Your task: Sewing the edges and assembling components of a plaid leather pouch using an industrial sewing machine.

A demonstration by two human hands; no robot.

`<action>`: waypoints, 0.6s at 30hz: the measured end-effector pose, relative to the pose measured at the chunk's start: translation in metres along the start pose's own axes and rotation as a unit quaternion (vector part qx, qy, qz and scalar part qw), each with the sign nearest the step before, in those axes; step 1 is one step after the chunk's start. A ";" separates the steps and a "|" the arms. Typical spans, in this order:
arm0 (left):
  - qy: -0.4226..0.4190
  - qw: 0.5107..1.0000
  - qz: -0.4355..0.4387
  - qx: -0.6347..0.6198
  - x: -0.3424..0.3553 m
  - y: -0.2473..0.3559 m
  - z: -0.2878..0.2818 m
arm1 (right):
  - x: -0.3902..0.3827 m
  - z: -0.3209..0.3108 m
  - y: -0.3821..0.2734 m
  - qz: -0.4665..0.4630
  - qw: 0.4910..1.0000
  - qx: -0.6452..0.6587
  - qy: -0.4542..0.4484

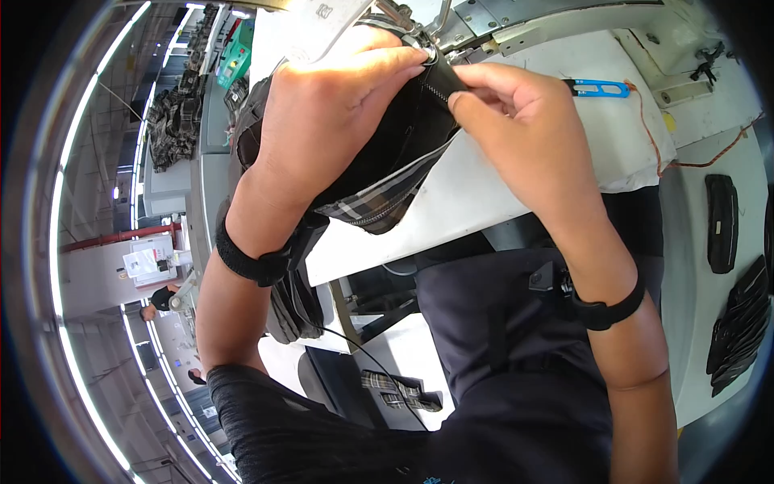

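Note:
A black garment piece point(379, 165) with a plaid edge point(359, 211) lies bunched on the white work surface beneath a sewing machine point(329, 26). Along its upper part runs a black zipper point(436, 93) with metal teeth. My left hand point(343, 93) presses its closed fingertips on the zipper's far end, close beside the machine's presser foot. Thumb and forefinger of my right hand point(524, 121) pinch the zipper nearer to me, on its right side. The left hand and forearm cover part of the cloth.
Blue-handled thread snips point(601, 89) on an orange cord point(645, 133) lie right of my right hand. Black pieces point(735, 327) are stacked on the right-hand table beside a long black piece point(721, 224). Plaid scraps point(401, 390) lie low down, and people point(161, 299) are far left.

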State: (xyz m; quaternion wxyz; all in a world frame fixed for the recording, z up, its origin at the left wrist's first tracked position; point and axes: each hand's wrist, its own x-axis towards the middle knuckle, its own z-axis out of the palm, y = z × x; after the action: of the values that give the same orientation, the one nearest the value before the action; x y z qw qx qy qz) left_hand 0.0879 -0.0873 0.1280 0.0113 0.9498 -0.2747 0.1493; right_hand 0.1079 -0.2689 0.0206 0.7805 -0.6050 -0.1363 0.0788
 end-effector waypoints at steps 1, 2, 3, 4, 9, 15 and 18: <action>0.000 0.999 -0.033 0.003 0.000 0.006 0.000 | 0.002 -0.004 -0.002 -0.002 0.999 -0.019 -0.025; 0.000 0.998 -0.067 0.006 0.001 0.012 0.001 | 0.004 -0.006 -0.003 -0.003 0.998 -0.037 -0.051; -0.001 0.998 -0.070 0.008 0.000 0.016 0.004 | 0.007 -0.005 0.002 -0.009 0.998 -0.035 -0.043; 0.037 0.996 -0.085 0.004 0.002 0.019 0.009 | 0.009 -0.004 0.003 -0.008 0.998 -0.034 -0.043; 0.074 0.975 -0.210 -0.003 0.008 0.053 0.015 | 0.008 0.002 0.004 -0.034 0.999 0.017 -0.008; 0.132 0.944 -0.301 -0.039 0.011 0.080 0.028 | 0.008 -0.004 0.006 -0.034 0.999 -0.036 -0.013; 0.173 0.916 -0.357 -0.062 0.016 0.092 0.041 | 0.008 -0.001 0.014 -0.053 0.999 -0.006 0.005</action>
State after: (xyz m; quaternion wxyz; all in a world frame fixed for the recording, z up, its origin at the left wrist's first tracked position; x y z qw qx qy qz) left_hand 0.0637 -0.1783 0.0881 0.1697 0.9414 0.0806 0.2802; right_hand 0.1162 -0.2641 0.0081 0.7807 -0.6020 -0.1646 0.0329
